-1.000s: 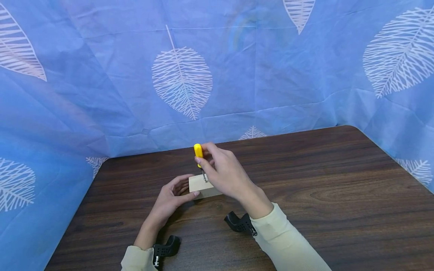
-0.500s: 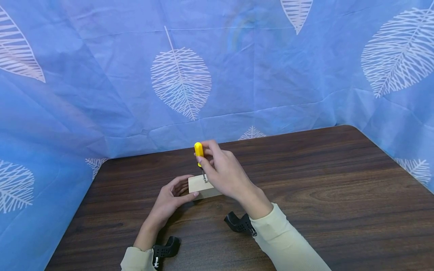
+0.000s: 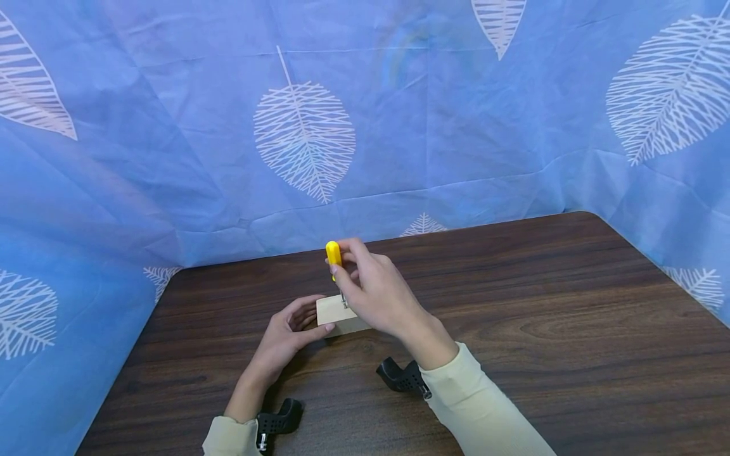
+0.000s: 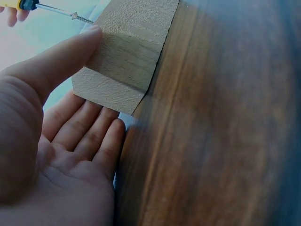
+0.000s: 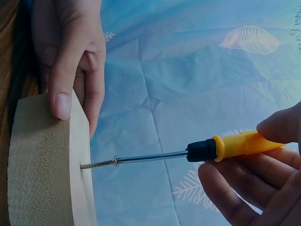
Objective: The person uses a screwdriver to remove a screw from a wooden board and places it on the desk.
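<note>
Resting on the desk [image 3: 513, 304], a pale, grainy, straight-edged wooden block [image 5: 44, 160], held at one end between thumb and fingers of the left hand [image 3: 282, 332]. Standing out from its upper face, a thin metal screw [image 5: 99, 165], set point-down in the wood with most of the thread exposed. Meeting its head and in line with it, a screwdriver [image 5: 201, 150] with slim metal shaft, black collar and yellow handle uppermost, near upright, pinched by thumb and fingers of the right hand [image 3: 379, 288].
</note>
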A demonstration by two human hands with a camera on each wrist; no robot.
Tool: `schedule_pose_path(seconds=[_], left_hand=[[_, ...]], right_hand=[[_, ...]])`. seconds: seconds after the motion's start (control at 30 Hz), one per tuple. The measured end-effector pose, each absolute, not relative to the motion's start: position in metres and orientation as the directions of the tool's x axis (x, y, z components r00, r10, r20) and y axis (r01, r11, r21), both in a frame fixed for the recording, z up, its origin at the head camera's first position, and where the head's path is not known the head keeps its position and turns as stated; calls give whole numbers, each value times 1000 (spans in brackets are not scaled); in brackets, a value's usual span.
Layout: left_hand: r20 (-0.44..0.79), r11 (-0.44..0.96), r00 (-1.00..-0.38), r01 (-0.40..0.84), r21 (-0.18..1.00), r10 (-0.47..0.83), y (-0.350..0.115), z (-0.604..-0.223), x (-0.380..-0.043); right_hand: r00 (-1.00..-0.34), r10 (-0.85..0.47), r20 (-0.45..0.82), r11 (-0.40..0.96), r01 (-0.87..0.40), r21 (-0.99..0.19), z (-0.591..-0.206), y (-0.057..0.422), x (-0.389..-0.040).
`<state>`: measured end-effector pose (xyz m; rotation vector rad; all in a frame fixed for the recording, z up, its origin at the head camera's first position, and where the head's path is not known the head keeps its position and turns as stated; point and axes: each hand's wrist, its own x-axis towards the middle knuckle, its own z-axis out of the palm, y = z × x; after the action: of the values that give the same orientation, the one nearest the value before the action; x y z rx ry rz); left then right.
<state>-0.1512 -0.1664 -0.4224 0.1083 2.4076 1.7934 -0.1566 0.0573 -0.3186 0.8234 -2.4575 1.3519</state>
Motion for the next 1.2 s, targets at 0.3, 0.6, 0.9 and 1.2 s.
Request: schedule_pose_path(seconds=[0.3, 0.6, 0.9, 1.2], left_hand=[[-69, 282, -987, -25, 959, 144, -167, -424, -151], [-66, 275, -987, -23, 961, 147, -168, -424, -151], [-70, 278, -987, -27, 960, 147, -168, -424, -151], [-68, 276, -987, -25, 961, 147, -166, -422, -152]], right_hand=[[-826, -359, 434, 423, -559, -714, -319, 56, -156], [-815, -367, 448, 424, -575, -699, -319, 56, -157], [-839, -352, 416, 449, -541, -712, -319, 56, -157], [-828, -337, 449, 435, -559, -706, -320, 56, -157]])
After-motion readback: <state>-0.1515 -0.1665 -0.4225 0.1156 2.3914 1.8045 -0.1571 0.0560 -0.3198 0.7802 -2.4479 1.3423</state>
